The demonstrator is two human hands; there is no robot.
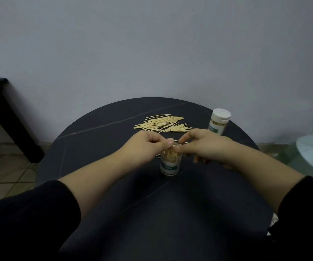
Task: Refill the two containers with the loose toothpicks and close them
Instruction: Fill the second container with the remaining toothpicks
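The open container [170,163] is stood mid-desk [95,147], directly beneath both hands, so that picks can be dropped straight in. A few toothpicks [177,142] are pinched between the left hand [150,146] and right hand [206,147]. The loose pile [163,123] and the capped container [220,119] are kept behind, apparently within reach.

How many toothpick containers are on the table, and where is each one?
2. One open container stands centrally, beneath the left hand and right hand. One closed container with a white lid stands at the back right edge. No other shows.
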